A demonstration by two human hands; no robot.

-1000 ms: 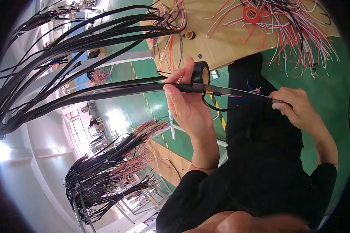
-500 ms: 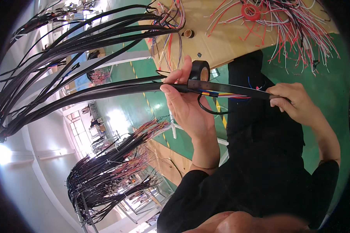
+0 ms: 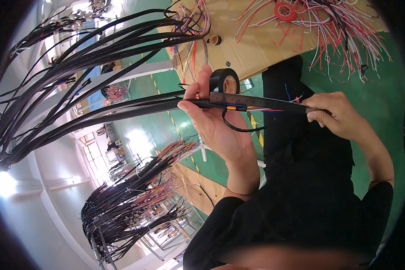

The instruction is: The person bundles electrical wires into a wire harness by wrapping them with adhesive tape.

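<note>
My left hand (image 3: 227, 135) closes its thumb and fingers around a thick black cable (image 3: 153, 106) that comes in from the left. Beside those fingers a roll of black tape (image 3: 217, 83) rests against the cable. A flat dark strip (image 3: 261, 101) with small marks at its left end lies along the cable and reaches to my right hand (image 3: 332, 114), which pinches its far end. Coloured wires (image 3: 256, 109) come out of the cable sheath under the strip. A thin black lead (image 3: 240, 129) curls below them.
Many black cables (image 3: 90, 54) hang across the upper left. A cardboard-topped table (image 3: 252, 49) bears a red tape roll (image 3: 285, 12), a small brown-cored roll (image 3: 215, 40) and red and white wires (image 3: 342, 40). Another cable bundle (image 3: 121, 202) hangs at lower left.
Both hands, the cable, the strip and the tape roll have shifted slightly left in view, as has the table. The grips look the same.
</note>
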